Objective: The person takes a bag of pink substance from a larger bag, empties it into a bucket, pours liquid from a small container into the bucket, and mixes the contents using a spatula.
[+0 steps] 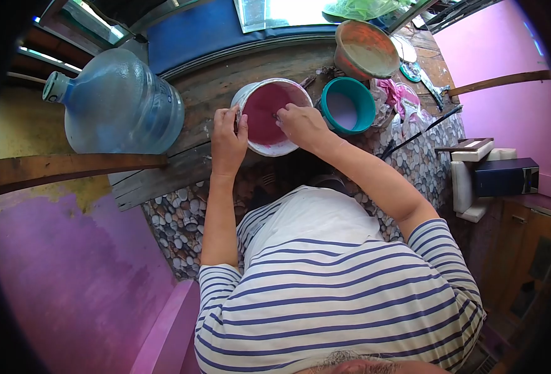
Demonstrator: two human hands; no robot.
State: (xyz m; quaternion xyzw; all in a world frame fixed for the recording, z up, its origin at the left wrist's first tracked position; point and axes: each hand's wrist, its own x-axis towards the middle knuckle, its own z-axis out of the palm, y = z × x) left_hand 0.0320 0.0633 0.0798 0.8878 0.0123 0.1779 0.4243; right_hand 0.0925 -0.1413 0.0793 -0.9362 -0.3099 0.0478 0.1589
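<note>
A white bucket (pixel 280 149) stands upright in front of me with a deep pink, paint-like liquid (pixel 264 111) inside. My left hand (pixel 230 134) grips its rim on the left, thumb toward the inside. Over the right side of the opening is my right hand (pixel 304 127), its fingers pinched together at the liquid. What they hold is too small and dark to name. Just right of the bucket sits a teal tub (pixel 367 107) with pale lilac liquid in it.
A large water jug (pixel 122 103) lies on its side at the left. Beyond the teal tub is an orange-brown basin (pixel 348 64). Pink and clear plastic bags (pixel 400 96) and a thin black rod (pixel 422 132) lie to the right. A wooden bar (pixel 76 170) crosses the left side.
</note>
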